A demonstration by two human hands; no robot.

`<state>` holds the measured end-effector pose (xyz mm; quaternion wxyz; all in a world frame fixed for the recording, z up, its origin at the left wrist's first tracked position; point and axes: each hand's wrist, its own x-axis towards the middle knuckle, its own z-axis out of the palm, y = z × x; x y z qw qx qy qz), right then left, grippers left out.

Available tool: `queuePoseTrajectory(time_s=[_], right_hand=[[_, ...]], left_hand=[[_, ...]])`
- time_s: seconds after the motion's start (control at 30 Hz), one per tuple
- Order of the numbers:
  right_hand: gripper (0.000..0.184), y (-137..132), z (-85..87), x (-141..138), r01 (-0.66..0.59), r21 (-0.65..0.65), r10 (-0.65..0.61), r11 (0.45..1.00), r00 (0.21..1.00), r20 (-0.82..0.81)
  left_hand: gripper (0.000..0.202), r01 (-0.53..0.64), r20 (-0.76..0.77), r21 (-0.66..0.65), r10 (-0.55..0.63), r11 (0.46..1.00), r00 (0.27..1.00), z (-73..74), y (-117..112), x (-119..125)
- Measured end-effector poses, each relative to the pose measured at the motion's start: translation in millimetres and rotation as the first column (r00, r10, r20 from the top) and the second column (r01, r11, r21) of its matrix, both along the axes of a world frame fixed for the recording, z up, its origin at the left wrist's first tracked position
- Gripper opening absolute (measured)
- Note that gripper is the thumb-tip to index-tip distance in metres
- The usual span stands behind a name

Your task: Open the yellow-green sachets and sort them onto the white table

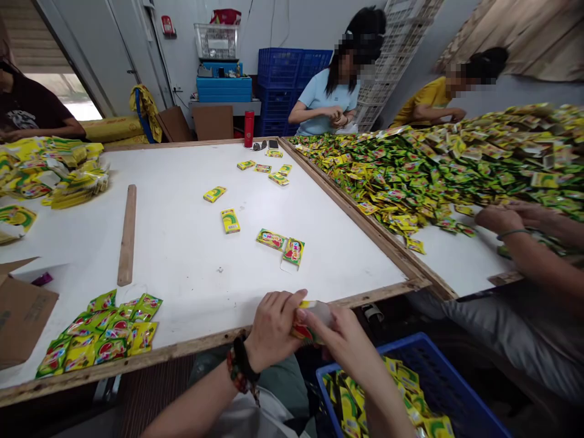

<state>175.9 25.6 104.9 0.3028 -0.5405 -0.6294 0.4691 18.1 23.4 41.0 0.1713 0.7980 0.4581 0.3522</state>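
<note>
My left hand (272, 328) and my right hand (340, 331) meet at the near edge of the white table (182, 231). Both are closed around a small clear bag holding yellow-green sachets (306, 325), mostly hidden by my fingers. A beaded bracelet sits on my left wrist. On the table just beyond my hands lie two loose sachets (283, 244). A spread of sachets (103, 331) lies near the front left edge.
A blue crate (449, 389) with sachets stands below my right arm. A wooden stick (127, 234) lies at left. A huge sachet pile (456, 164) covers the right table, where another person's hands (506, 218) work. Two more people stand at the back, one sits at left.
</note>
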Motion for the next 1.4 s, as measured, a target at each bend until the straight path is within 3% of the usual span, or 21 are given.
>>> queuePoseTrajectory(time_s=[0.1, 0.17, 0.33, 0.43, 0.5, 0.6, 0.67, 0.73, 0.87, 1.0, 1.07, 1.2, 1.3, 1.37, 1.4], right_hand=[[0.042, -3, -10.1, -19, -0.053, -0.103, 0.027, 0.993, 0.970, -0.241], [0.049, 1, -24.0, -27, -0.070, -0.134, 0.021, 0.988, 0.941, -0.339], [0.042, 6, -57.0, -45, 0.111, -0.084, -0.132, 0.990, 0.944, -0.302], [0.046, 4, -66.4, -48, 0.112, -0.111, -0.145, 0.988, 0.918, -0.370], [0.043, 0, -68.3, -46, 0.108, -0.055, -0.121, 0.993, 0.911, -0.394], [0.034, -9, -67.5, -46, 0.101, 0.144, -0.051, 0.984, 0.946, -0.319], [0.030, -14, -66.4, -49, 0.127, 0.232, -0.069, 0.964, 0.968, -0.241], [0.029, -16, -65.8, -52, 0.201, 0.230, -0.161, 0.952, 0.970, -0.184], [0.033, -12, -64.5, -55, 0.297, 0.091, -0.282, 0.950, 0.948, -0.149], [0.034, -8, -59.6, -55, 0.169, 0.073, -0.154, 0.983, 0.973, -0.174], [0.037, -9, -58.4, -59, 0.083, 0.154, -0.066, 0.984, 0.992, -0.112], [0.038, -19, -60.7, -63, -0.003, 0.351, 0.012, 0.937, 1.000, -0.021], [0.038, -31, -58.8, -34, 0.004, 0.362, -0.031, 0.932, 0.997, 0.068], [0.038, -36, -54.4, 2, 0.063, 0.300, -0.151, 0.952, 0.948, 0.280], [0.038, -36, -52.1, 21, 0.099, 0.265, -0.211, 0.959, 0.876, 0.434]], left_hand=[[0.061, -0.161, 0.070, -0.201, 0.178, 0.966, 0.982, -14.1, -3, -1], [0.070, -0.241, 0.097, -0.269, 0.275, 0.932, 0.957, -25.0, -9, -5], [0.069, -0.295, 0.178, -0.190, 0.329, 0.936, 0.928, -44.0, -22, -12], [0.056, -0.255, 0.198, -0.110, 0.272, 0.961, 0.942, -48.3, -23, -12], [0.051, -0.237, 0.196, -0.083, 0.249, 0.968, 0.948, -49.0, -22, -11], [0.060, -0.242, 0.132, -0.142, 0.261, 0.960, 0.956, -48.7, -21, -11], [0.059, -0.222, 0.056, -0.179, 0.235, 0.959, 0.970, -48.2, -20, -10], [0.055, -0.205, -0.007, -0.182, 0.207, 0.962, 0.978, -47.2, -19, -10], [0.056, -0.237, -0.035, -0.167, 0.234, 0.957, 0.972, -44.1, -18, -10], [0.054, -0.264, 0.000, -0.202, 0.269, 0.943, 0.963, -44.6, -18, -10], [0.047, -0.281, 0.011, -0.205, 0.290, 0.937, 0.957, -47.2, -18, -10], [0.036, -0.247, 0.054, -0.206, 0.263, 0.947, 0.963, -50.0, -18, -12], [0.054, -0.071, 0.190, -0.212, 0.112, 0.975, 0.975, -45.7, -18, -17], [0.068, 0.029, 0.301, -0.191, 0.030, 0.981, 0.953, -41.7, -17, -20], [0.067, 0.045, 0.348, -0.188, 0.024, 0.981, 0.937, -39.9, -17, -21]])
